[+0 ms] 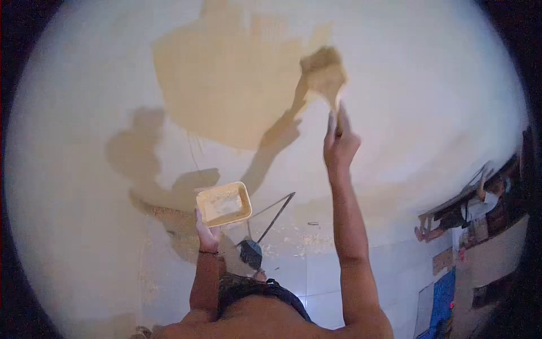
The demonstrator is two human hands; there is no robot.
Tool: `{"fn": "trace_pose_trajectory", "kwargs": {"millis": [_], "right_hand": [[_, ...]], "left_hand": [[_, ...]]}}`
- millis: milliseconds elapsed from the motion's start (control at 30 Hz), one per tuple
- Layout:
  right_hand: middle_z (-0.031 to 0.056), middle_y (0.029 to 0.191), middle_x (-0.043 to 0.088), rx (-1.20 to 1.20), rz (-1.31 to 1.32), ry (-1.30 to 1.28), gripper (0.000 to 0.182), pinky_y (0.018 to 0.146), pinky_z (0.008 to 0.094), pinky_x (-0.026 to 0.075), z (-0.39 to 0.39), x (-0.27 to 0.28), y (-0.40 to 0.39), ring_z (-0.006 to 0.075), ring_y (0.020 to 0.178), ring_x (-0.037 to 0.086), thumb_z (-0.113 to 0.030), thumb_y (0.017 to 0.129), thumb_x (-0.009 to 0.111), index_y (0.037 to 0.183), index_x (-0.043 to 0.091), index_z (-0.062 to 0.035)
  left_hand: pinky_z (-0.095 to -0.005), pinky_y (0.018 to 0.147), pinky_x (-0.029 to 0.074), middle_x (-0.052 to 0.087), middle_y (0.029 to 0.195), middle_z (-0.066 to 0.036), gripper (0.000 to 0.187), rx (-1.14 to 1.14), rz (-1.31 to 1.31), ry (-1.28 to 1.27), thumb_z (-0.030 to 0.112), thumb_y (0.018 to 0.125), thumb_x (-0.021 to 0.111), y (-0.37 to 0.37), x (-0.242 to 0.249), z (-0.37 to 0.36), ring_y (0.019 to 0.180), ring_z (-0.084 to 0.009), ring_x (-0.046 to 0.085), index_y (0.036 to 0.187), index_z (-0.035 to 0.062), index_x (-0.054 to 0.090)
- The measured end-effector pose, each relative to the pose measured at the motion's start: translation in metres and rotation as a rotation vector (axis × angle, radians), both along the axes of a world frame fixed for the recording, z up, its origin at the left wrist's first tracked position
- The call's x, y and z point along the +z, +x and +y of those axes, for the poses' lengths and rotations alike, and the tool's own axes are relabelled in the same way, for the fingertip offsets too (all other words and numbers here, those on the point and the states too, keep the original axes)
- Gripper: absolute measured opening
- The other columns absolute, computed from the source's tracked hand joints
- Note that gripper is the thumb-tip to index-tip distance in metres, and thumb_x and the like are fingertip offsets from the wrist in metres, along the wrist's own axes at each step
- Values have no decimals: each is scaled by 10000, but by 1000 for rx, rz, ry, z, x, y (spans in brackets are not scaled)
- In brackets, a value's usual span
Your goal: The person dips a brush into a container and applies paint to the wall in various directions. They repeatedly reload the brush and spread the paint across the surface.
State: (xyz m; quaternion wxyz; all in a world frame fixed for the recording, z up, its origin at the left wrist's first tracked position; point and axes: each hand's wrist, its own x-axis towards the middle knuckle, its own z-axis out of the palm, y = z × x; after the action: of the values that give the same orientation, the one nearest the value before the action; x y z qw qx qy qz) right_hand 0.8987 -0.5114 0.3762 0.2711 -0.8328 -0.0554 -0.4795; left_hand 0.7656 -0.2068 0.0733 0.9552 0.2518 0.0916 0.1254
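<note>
My right hand [341, 148] is raised in front of the wall, its fingers wrapped round the handle of a wide paintbrush [326, 79]. The brush head points up, with dark bristles at its top by the right edge of a yellow painted patch [226, 85]; blur hides whether they touch the wall. Lower and to the left, my left hand [208, 236] grips a rectangular plastic tub [245, 213] from below. Yellowish paint coats the tub's inside, with a paler area in the middle. A thin drip runs down the wall under the patch.
A dark long-handled dustpan [251, 254] stands on the tiled floor [327, 277] near my feet. Crumbs of debris [316, 240] lie along the wall's base. At the far right, another person [480, 209] sits near a dark ledge, with a blue item [443, 299] lower down.
</note>
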Motion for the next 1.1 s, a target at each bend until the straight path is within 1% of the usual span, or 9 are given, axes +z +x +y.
{"fn": "trace_pose_trajectory", "kwargs": {"millis": [67, 167, 333, 433, 633, 800, 967, 1000, 1100], "right_hand": [[209, 708, 631, 89, 44, 30, 357, 497, 335, 467, -3, -40, -7, 231, 501, 612, -138, 988, 619, 1331, 608, -36], [201, 735, 649, 113, 6, 96, 343, 503, 332, 468, -17, -35, -8, 263, 520, 621, -139, 985, 623, 1314, 623, -45], [184, 708, 648, 69, -313, 21, 323, 496, 309, 452, -17, 82, 20, 218, 479, 560, -141, 984, 626, 1296, 639, -56], [170, 653, 614, 95, -182, 70, 322, 496, 306, 449, -7, 117, 27, 196, 461, 518, -150, 988, 624, 1296, 639, -57], [154, 653, 632, 93, 55, 33, 337, 492, 293, 458, -17, 42, 6, 143, 482, 549, -164, 993, 625, 1313, 635, -59], [159, 753, 698, 159, -235, 106, 335, 507, 301, 472, 4, 85, -3, 147, 501, 590, -161, 984, 638, 1299, 641, -48], [189, 673, 621, 243, -186, -65, 337, 550, 396, 509, 52, 122, 10, 347, 556, 627, -190, 960, 658, 1283, 639, -94], [189, 673, 621, 247, -191, -55, 337, 550, 396, 509, 53, 117, 13, 347, 556, 627, -190, 960, 658, 1283, 639, -94], [211, 797, 682, 112, -165, 67, 294, 568, 309, 496, 33, 94, 16, 180, 527, 577, -182, 980, 641, 1252, 676, -76]], "left_hand": [[-454, 1138, 373, 519, 1453, -113, 527, -5, 24, 9, 431, 1070, 403, -1, -13, 6, 1335, -286, 493, 1449, 69, 457], [-456, 1147, 361, 516, 1455, -116, 532, -1, 24, 13, 435, 1069, 403, 6, 10, 1, 1339, -292, 488, 1448, 66, 456], [-460, 1133, 383, 516, 1457, -110, 540, -3, 30, 30, 439, 1066, 404, 4, 14, -3, 1328, -294, 501, 1448, 60, 453], [-461, 1098, 425, 514, 1458, -113, 551, 45, 136, 100, 447, 1063, 406, -2, 38, -12, 1315, -295, 517, 1446, 54, 453], [-457, 1077, 449, 538, 1423, -127, 547, 22, 157, 154, 452, 1061, 403, -4, 53, -11, 1299, -299, 530, 1448, 69, 455], [-459, 1059, 464, 556, 1409, -100, 539, 20, 152, 97, 457, 1060, 406, -3, 51, -10, 1281, -282, 547, 1444, 84, 468], [-478, 1050, 470, 564, 1395, -108, 535, 22, 185, 103, 459, 1054, 425, -5, 54, -14, 1264, -293, 559, 1439, 90, 469], [-482, 1045, 474, 569, 1387, -109, 525, 13, 216, 72, 454, 1055, 427, -6, 58, -13, 1259, -297, 562, 1432, 91, 472], [-448, 1013, 499, 589, 1371, -116, 611, 36, 119, 127, 523, 1043, 400, -1, 44, -9, 1221, -290, 592, 1441, 65, 471]]}}
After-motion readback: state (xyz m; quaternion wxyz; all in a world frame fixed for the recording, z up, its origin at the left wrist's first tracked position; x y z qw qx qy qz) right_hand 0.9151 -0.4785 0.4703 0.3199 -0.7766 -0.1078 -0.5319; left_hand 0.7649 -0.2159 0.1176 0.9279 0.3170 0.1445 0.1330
